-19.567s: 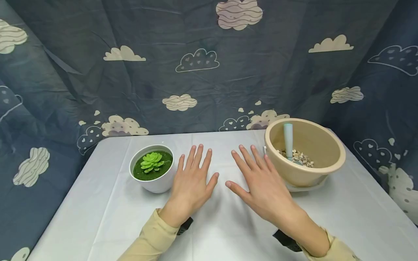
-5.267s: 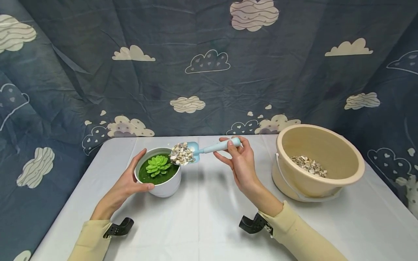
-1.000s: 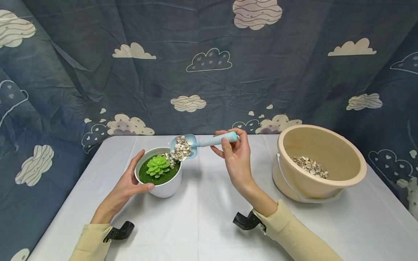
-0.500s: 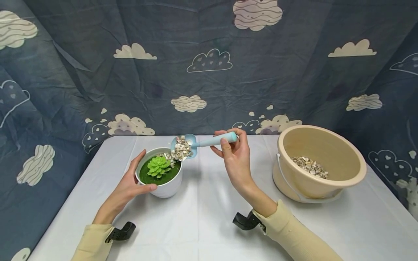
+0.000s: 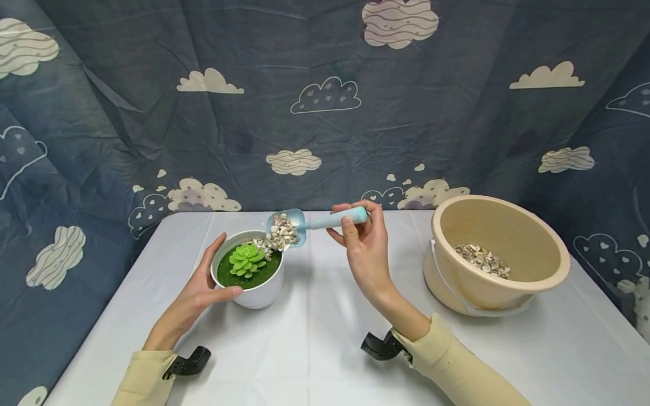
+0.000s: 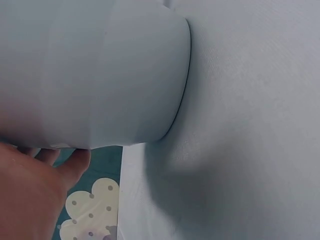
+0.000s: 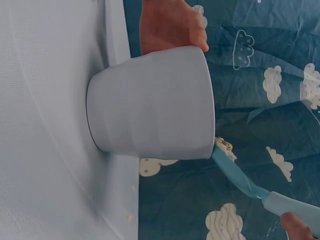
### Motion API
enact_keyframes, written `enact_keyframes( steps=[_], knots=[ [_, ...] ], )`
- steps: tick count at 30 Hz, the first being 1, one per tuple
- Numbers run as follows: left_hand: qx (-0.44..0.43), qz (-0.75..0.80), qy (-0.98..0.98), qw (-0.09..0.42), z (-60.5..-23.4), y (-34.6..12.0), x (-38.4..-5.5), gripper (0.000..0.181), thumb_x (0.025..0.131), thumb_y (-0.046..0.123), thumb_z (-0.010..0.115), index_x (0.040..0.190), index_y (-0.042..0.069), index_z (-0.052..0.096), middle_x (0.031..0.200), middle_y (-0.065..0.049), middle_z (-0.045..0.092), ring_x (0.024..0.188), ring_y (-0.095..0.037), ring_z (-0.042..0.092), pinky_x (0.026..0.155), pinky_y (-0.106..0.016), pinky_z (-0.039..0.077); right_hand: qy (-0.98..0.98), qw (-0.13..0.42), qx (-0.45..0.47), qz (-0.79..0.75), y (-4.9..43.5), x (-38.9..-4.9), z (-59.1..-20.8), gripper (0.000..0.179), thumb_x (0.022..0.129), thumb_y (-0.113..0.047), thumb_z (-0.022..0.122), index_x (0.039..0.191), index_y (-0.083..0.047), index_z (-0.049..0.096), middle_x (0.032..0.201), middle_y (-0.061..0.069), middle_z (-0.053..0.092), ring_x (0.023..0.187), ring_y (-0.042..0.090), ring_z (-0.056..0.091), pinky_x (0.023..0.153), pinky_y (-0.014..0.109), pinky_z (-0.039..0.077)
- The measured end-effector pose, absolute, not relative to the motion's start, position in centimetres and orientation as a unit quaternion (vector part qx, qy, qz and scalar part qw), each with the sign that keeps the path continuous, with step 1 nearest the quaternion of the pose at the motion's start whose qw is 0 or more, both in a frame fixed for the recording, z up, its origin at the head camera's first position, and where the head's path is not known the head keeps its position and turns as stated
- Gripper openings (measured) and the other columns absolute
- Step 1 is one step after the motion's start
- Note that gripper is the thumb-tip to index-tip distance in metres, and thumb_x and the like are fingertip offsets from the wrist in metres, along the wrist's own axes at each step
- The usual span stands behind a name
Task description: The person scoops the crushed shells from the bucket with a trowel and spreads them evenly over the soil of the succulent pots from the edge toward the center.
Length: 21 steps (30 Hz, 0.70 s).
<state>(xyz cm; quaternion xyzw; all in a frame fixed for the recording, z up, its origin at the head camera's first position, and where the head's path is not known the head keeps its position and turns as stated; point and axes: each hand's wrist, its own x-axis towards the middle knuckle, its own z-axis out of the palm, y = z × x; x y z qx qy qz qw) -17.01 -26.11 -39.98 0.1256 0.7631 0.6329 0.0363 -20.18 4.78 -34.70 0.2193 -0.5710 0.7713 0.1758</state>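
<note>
My left hand [image 5: 190, 301] holds the side of a white flower pot [image 5: 260, 294], thumb at the near rim and fingers on the far left. In the pot, a green succulent [image 5: 247, 260] sits on a green mossy surface, with small shell-like pebbles [image 5: 264, 246] lying behind it to the right. My right hand [image 5: 369, 254] pinches the handle of a light blue trowel [image 5: 330, 220]. Its blade, heaped with pebbles, is tilted at the pot's right rim; in the right wrist view the trowel [image 7: 235, 175] meets that rim [image 7: 212, 115]. The left wrist view shows the pot's wall [image 6: 115, 75] close up.
A large beige bucket [image 5: 452, 285] with a pale handle stands at the right, pebbles [image 5: 482, 259] in its bottom. White cloth [image 5: 330, 361] covers the table. A dark cloud-print curtain [image 5: 233, 129] hangs behind and at both sides.
Earlier both hands lay spread and the trowel stood in the bucket. Since 5.3 seconds ago the loaded blade has tilted and some pebbles have slid into the pot. The last second shows hardly any movement.
</note>
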Motion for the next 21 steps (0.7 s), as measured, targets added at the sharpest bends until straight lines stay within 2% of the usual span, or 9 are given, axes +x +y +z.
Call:
enact_keyframes(
  steps=[3,5,9,14,16,18,21],
  knots=[
    [0.125,0.629,0.766,0.030,-40.03,-26.02,-17.10,0.105,0.080,0.004,0.076,0.159,0.030,0.011,0.162,-0.008,0.006,0.145,-0.032,0.012,0.112,-0.060,0.012,-0.571,0.175,0.219,0.771,4.80,-20.13,-34.69,0.025,0.102,0.001,0.047,0.123,0.006,0.035,0.122,0.021,0.055,0.116,0.039,0.053,0.089,0.042,0.052],
    [0.123,0.625,0.770,0.026,-40.07,-25.99,-17.16,0.106,0.079,0.005,0.077,0.158,0.031,0.012,0.162,-0.008,0.007,0.144,-0.032,0.012,0.111,-0.062,0.011,-0.569,0.173,0.220,0.774,4.83,-20.12,-34.70,0.025,0.102,0.001,0.047,0.123,0.007,0.035,0.123,0.021,0.054,0.117,0.043,0.052,0.090,0.042,0.052],
    [0.119,0.615,0.779,0.022,-40.12,-25.94,-17.12,0.105,0.078,0.006,0.078,0.159,0.026,0.014,0.161,-0.007,0.010,0.145,-0.033,0.012,0.111,-0.063,0.010,-0.565,0.172,0.221,0.776,4.86,-20.06,-34.71,0.026,0.101,0.001,0.048,0.123,0.007,0.035,0.123,0.023,0.054,0.118,0.046,0.049,0.090,0.041,0.052],
    [0.116,0.606,0.787,0.024,-40.06,-25.90,-17.06,0.105,0.079,0.008,0.079,0.159,0.022,0.013,0.161,-0.007,0.010,0.145,-0.034,0.010,0.112,-0.063,0.009,-0.564,0.174,0.222,0.776,4.90,-19.98,-34.69,0.025,0.101,0.002,0.047,0.123,0.007,0.035,0.123,0.023,0.054,0.117,0.046,0.050,0.090,0.041,0.052],
    [0.118,0.611,0.783,0.028,-40.02,-25.92,-17.06,0.104,0.080,0.007,0.078,0.159,0.022,0.013,0.161,-0.007,0.010,0.146,-0.033,0.010,0.114,-0.057,0.013,-0.565,0.175,0.223,0.775,4.91,-19.97,-34.68,0.025,0.101,0.003,0.047,0.123,0.007,0.035,0.123,0.023,0.054,0.117,0.044,0.051,0.090,0.042,0.052],
    [0.124,0.628,0.768,0.035,-40.01,-25.98,-17.03,0.102,0.081,0.005,0.075,0.159,0.022,0.012,0.161,-0.007,0.010,0.146,-0.032,0.011,0.114,-0.044,0.021,-0.567,0.175,0.224,0.773,4.90,-19.96,-34.68,0.025,0.101,0.002,0.047,0.122,0.007,0.035,0.123,0.024,0.054,0.117,0.042,0.052,0.090,0.042,0.052],
    [0.135,0.654,0.743,0.044,-40.02,-26.07,-16.94,0.099,0.083,0.001,0.071,0.159,0.020,0.010,0.161,-0.009,0.010,0.145,-0.031,0.012,0.107,-0.023,0.032,-0.570,0.175,0.225,0.771,4.89,-19.93,-34.69,0.025,0.101,0.001,0.048,0.122,0.007,0.035,0.123,0.023,0.054,0.117,0.040,0.053,0.090,0.042,0.051]
  ],
)
